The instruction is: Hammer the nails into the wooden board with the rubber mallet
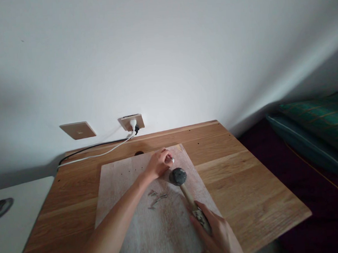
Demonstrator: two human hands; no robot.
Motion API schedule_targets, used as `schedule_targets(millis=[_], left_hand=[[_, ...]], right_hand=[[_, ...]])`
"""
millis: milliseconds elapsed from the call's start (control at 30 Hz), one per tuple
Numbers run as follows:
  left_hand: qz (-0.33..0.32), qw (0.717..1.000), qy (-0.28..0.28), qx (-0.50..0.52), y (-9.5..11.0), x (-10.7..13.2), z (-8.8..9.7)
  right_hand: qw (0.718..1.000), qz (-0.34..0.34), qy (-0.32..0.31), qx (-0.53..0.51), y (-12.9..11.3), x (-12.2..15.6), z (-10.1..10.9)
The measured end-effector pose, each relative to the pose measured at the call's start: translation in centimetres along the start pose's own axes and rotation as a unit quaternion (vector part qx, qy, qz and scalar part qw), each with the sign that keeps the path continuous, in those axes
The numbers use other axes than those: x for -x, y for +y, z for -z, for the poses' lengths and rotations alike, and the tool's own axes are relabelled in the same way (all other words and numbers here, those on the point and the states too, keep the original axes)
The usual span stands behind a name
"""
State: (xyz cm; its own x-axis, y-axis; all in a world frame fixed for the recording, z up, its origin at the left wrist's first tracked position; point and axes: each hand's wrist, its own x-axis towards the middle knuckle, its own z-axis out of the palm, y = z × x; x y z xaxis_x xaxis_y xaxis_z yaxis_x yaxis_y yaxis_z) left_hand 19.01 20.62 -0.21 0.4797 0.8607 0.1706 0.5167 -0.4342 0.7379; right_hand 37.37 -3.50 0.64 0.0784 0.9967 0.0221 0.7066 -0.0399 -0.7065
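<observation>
My right hand is wrapped round the wooden handle of a mallet with a black head. The mallet's head is just to the right of and nearer than my left hand, over a pale wooden board. Near the board's far right part, the fingers of my left hand are pinched together. A small whitish bit shows at their tips, too small to name. Several small metal screws or nails lie loose on the board, between my left forearm and the mallet.
Under the board is a brown wooden table against a white wall. A white cable and a black one run along its back left edge to a wall socket. A white cabinet stands left; cushions lie right.
</observation>
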Motion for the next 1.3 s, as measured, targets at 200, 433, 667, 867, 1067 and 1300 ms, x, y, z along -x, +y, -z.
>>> schedule_targets(millis=[200,433,667,867,1067,1300], left_hand=[[0.002,1.000,0.003,-0.003,0.16,0.03,0.10],[-0.002,1.000,0.010,0.005,0.15,0.12,0.04],[0.001,1.000,0.003,-0.002,0.45,0.10,0.23],[0.003,1.000,-0.001,-0.006,0.46,0.10,0.21],[0.004,1.000,0.000,-0.015,0.46,0.05,0.15],[0.000,1.000,-0.004,-0.014,0.50,0.07,0.22]], right_hand=[[1.000,-0.005,0.029,0.006,-0.53,0.17,-0.27],[0.999,0.003,0.036,0.012,-0.44,0.20,-0.33],[0.999,0.017,0.023,0.027,-0.13,0.05,-0.25],[0.999,0.008,0.035,0.017,-0.13,0.17,-0.54],[0.999,0.029,0.013,0.043,0.13,0.28,-0.26],[0.991,0.061,0.058,0.104,0.43,0.91,-0.43]])
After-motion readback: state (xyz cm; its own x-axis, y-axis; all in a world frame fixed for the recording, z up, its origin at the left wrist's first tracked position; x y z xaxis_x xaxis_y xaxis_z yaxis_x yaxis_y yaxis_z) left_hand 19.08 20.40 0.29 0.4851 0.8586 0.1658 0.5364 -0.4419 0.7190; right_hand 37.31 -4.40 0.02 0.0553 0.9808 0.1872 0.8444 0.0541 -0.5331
